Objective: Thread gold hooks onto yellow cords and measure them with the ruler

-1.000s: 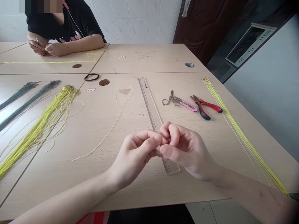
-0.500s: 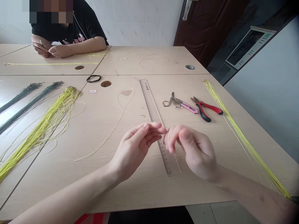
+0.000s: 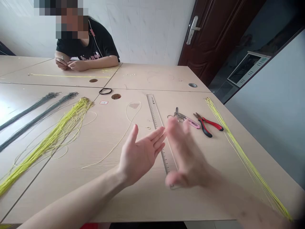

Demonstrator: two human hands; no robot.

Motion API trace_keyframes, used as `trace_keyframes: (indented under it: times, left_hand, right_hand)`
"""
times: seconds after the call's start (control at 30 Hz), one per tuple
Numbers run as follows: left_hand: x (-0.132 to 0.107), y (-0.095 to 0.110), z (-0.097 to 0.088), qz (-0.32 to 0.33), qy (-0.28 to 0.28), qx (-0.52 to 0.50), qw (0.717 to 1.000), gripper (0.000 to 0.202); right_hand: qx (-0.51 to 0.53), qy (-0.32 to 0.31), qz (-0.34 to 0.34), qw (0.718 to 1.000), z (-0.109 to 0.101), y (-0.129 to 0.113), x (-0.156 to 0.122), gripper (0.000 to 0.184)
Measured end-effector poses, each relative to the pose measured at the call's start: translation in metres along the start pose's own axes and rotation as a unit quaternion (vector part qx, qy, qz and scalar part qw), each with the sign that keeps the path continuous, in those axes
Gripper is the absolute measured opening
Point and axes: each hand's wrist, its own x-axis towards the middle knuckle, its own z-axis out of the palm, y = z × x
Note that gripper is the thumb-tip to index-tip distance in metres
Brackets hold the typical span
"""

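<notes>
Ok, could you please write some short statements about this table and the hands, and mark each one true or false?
The left hand is open, with the fingers spread: true.
The right hand grips the red-and-black pliers: false; the pliers lie on the table beyond it.
The black rubber ring lies on the same side of the ruler as the pliers: false; it lies on the opposite side.
A person across the table has both hands just beyond a thin yellow cord: true.
</notes>
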Motion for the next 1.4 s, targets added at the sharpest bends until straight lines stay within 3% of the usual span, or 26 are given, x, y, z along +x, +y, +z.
trace_keyframes:
  times: [0.03, 0.07, 0.17, 0.2, 0.27, 0.33, 0.43, 0.57, 0.73, 0.87, 1.03, 1.23, 1.4]
  left_hand:
    - [-0.001, -0.001, 0.001, -0.016, -0.010, 0.011, 1.000, 0.077]
    - [-0.004, -0.003, 0.003, -0.025, -0.039, 0.036, 0.998, 0.076]
    - [-0.015, -0.005, 0.010, -0.020, -0.167, 0.156, 0.973, 0.072]
    - [-0.017, -0.003, 0.011, -0.004, -0.184, 0.234, 0.955, 0.070]
    - [-0.016, 0.005, 0.006, 0.047, -0.138, 0.437, 0.888, 0.067]
    - [-0.008, 0.018, -0.008, 0.122, -0.007, 0.625, 0.771, 0.054]
    - [0.009, 0.038, -0.037, 0.164, 0.099, 0.729, 0.657, 0.035]
    - [0.021, 0.049, -0.065, 0.186, 0.118, 0.822, 0.525, 0.024]
    - [0.026, 0.046, -0.072, 0.184, 0.117, 0.881, 0.419, 0.024]
    - [0.030, 0.050, -0.075, 0.186, 0.114, 0.902, 0.372, 0.017]
    - [0.034, 0.050, -0.078, 0.209, 0.109, 0.907, 0.350, 0.015]
    - [0.026, 0.029, -0.053, 0.299, 0.133, 0.873, 0.361, 0.013]
    - [0.014, 0.008, -0.020, 0.344, 0.098, 0.854, 0.377, 0.012]
  right_hand:
    - [0.027, -0.065, -0.027, 0.997, 0.003, 0.000, 0.000, 0.082]
    - [0.025, -0.066, 0.000, 0.998, 0.005, 0.005, 0.000, 0.075]
    - [-0.002, 0.002, 0.148, 0.989, 0.006, 0.038, 0.001, 0.064]
    - [-0.002, 0.032, 0.191, 0.981, 0.004, 0.050, 0.001, 0.061]
    - [0.017, 0.076, 0.255, 0.964, 0.001, 0.067, 0.001, 0.047]
    - [0.048, 0.090, 0.283, 0.954, 0.000, 0.069, 0.002, 0.034]
    - [0.095, 0.071, 0.278, 0.953, 0.002, 0.057, 0.001, 0.025]
    - [0.135, 0.048, 0.264, 0.954, 0.007, 0.045, -0.001, 0.025]
    - [0.152, 0.087, 0.269, 0.947, 0.015, 0.050, -0.003, 0.023]
    - [0.152, 0.097, 0.272, 0.945, 0.017, 0.052, -0.004, 0.027]
    - [0.164, 0.094, 0.270, 0.944, 0.014, 0.053, -0.003, 0.027]
    - [0.270, 0.030, 0.254, 0.928, 0.007, 0.043, 0.001, 0.023]
    - [0.381, -0.051, 0.224, 0.896, -0.008, 0.025, 0.007, 0.031]
